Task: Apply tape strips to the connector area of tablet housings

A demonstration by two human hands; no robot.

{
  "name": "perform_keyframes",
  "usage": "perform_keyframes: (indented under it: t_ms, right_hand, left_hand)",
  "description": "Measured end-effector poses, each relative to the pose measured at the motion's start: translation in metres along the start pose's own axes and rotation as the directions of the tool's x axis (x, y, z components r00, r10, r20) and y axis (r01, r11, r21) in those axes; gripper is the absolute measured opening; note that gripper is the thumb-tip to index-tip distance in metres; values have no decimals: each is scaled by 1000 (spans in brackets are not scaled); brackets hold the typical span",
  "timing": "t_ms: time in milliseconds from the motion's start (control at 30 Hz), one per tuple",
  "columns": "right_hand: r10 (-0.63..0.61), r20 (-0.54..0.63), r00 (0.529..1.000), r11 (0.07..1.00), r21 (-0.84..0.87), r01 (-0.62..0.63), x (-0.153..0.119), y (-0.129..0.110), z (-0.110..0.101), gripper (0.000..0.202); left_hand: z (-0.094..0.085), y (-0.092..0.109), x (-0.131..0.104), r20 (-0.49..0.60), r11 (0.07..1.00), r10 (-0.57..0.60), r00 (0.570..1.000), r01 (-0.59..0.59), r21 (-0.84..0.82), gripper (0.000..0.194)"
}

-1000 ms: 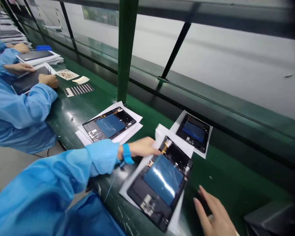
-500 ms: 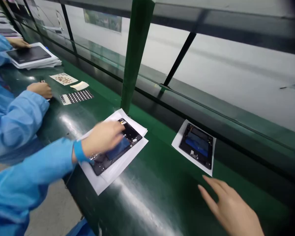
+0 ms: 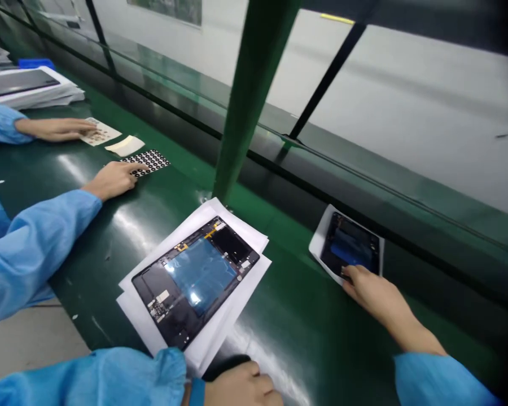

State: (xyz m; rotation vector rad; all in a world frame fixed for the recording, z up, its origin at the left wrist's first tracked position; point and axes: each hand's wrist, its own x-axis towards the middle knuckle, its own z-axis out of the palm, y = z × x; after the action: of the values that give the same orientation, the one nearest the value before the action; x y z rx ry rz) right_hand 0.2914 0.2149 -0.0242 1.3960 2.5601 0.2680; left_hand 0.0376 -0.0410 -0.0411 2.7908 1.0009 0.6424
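An opened tablet (image 3: 201, 276) with a blue-filmed middle lies on white sheets (image 3: 248, 282) on the green bench. My left hand (image 3: 245, 386), with a blue wristband, is just below the sheets; its fingers are curled, and what they hold, if anything, is hidden. A dark shape shows beside it. At the right, a second opened tablet (image 3: 353, 248) rests on a white sheet (image 3: 322, 237). My right hand (image 3: 375, 293) pinches the near edge of that tablet, thumb and fingers together.
A co-worker's hands touch a patterned black-and-white sheet (image 3: 154, 160) and a sticker sheet (image 3: 104, 132) at the left. A cream strip (image 3: 126, 145) lies between. Farther left is a stack with a dark panel (image 3: 19, 83). A green post (image 3: 254, 101) rises behind the nearer tablet.
My left hand has moved off the nearer tablet, down and right. My right hand has moved up to the second tablet and closed at its edge. The co-worker's hands have reached onto the sheets.
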Motion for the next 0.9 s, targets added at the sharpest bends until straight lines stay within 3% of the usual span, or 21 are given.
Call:
perform_keyframes:
  t_ms: [100, 167, 300, 333, 400, 467, 533, 600, 667, 767, 800, 900]
  right_hand:
    - [39, -38, 999, 999, -18, -40, -18, -9, -14, 13]
    - [66, -60, 996, 998, -19, -67, -49, -19, -22, 12]
    - [14, -92, 996, 1000, -9, -14, -148, -67, -35, 12]
    - [-51, -165, 985, 999, -7, 50, -175, -85, -37, 15]
    - [-129, -291, 948, 990, 19, 141, -222, -125, -42, 19]
    - [-27, -361, 932, 996, 72, 57, -256, -164, -44, 25]
    - [8, -390, 921, 993, 111, 38, -277, -193, -44, 27]
    - [28, -404, 915, 993, 116, 20, -290, -207, -43, 26]
    - [58, -424, 904, 994, 113, -11, -303, -201, -43, 25]
    - [195, -494, 848, 981, 105, -165, -335, -155, -39, 21]
    - [274, -526, 805, 960, 97, -263, -348, -134, -35, 16]
    - [455, -652, 606, 834, 73, -547, -388, -66, -15, 18]
  left_hand:
    - [-12, 1, 1, 36, 999, 12, 999, -13, 32, 26]
    - [-21, -2, 3, 76, 999, 28, 997, -29, 15, 24]
    - [-39, -6, 10, 36, 998, 53, 998, -52, -33, 17]
    - [-43, -4, 12, 9, 997, 68, 998, -68, -30, 13]
    - [-46, 9, 15, -25, 993, 114, 993, -114, -14, 10]
    - [-42, 31, 15, -20, 985, 172, 985, -172, 15, 12]
    - [-29, 57, 14, 2, 974, 219, 976, -219, 62, 13]
    - [-13, 80, 13, 18, 964, 241, 970, -242, 113, 10]
    - [0, 94, 12, 35, 957, 251, 967, -254, 139, 9]
    - [6, 102, 11, 101, 950, 252, 962, -266, 161, 9]
    - [4, 103, 11, 135, 948, 247, 959, -269, 172, 9]
    - [-4, 105, 11, 210, 941, 221, 952, -265, 212, 9]
